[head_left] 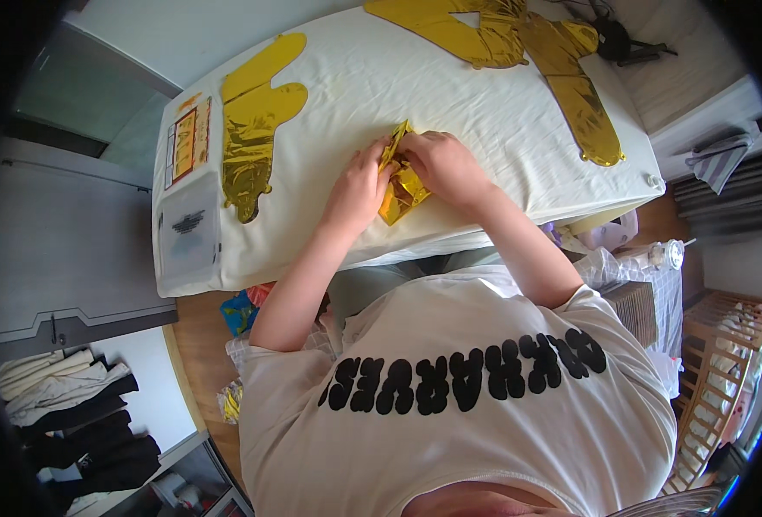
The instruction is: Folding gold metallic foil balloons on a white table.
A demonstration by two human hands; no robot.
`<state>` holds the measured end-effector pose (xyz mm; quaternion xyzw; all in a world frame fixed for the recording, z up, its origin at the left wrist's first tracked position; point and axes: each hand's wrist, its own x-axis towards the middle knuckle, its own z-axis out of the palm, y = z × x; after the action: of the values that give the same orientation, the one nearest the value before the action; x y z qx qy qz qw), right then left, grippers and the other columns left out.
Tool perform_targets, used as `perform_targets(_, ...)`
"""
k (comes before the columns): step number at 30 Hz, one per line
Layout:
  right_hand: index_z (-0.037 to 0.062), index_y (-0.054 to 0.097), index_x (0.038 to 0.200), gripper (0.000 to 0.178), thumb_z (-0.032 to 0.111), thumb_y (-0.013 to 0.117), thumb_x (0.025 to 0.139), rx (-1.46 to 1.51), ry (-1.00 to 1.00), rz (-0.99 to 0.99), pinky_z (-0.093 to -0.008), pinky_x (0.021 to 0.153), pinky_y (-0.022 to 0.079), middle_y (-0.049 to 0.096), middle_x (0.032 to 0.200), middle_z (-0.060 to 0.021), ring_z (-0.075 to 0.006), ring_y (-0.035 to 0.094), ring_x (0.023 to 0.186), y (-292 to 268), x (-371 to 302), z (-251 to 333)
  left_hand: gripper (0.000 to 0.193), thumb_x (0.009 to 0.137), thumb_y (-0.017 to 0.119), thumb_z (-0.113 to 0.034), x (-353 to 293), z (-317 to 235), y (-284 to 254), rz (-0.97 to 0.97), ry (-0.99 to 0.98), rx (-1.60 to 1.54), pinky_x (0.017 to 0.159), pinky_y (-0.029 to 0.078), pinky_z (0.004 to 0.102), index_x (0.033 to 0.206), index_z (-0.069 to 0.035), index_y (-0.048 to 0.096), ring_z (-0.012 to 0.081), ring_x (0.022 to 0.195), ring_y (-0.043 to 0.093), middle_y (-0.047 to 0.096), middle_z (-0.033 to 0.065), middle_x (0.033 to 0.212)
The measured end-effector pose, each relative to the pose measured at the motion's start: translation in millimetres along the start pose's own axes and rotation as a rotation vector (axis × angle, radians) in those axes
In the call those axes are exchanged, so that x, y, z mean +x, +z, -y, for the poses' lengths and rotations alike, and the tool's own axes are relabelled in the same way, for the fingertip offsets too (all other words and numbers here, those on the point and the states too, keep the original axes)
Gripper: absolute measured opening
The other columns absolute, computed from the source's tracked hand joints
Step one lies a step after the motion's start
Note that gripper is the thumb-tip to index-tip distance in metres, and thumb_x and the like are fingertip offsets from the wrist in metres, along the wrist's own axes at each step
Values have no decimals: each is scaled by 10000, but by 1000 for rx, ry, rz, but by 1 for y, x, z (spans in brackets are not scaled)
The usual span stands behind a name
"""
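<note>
Both hands hold a crumpled, partly folded gold foil balloon (pixel 405 196) over the near middle of the white-covered table. My left hand (pixel 359 188) grips its left side with bent fingers. My right hand (pixel 443 164) pinches it near the top, fingertips close to those of the left; just what the fingertips press on is partly hidden. To the left lies a flat gold foil balloon (pixel 256 112), spread lengthwise. More flat gold foil balloons lie at the far edge (pixel 463 34) and at the right (pixel 581 99), overlapping at the back.
At the table's left end are a printed packet (pixel 189 142) and a clear plastic bag (pixel 190 226). A black stand-like object (pixel 627 41) sits at the far right corner. Right of my body are a lidded clear cup (pixel 670 254) and a wooden slatted rack (pixel 717 345).
</note>
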<state>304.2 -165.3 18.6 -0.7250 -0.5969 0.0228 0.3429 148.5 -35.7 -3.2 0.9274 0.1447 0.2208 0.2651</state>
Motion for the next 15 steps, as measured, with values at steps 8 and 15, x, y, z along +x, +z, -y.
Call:
perform_targets(8,25,574,1192,172,76,579,1028,841,476,83,-318,787,575,749,996,-104,-186,733,928,-37,-7,-17,402,1044,563,-159,1,-2,-2,15,41,-12,1083,473,504,1403,9,496,441,1223,603,608,248,1369)
perform_targets(15,-6,653,1210,291,113,701,949,474,492,134,-317,757,579,747,976,-119,-192,732,845,-37,-15,-21,395,1055,554,-174,0,2,-1,21,3,-56,1089,469,500,1399,13,504,443,1225,601,609,251,1365)
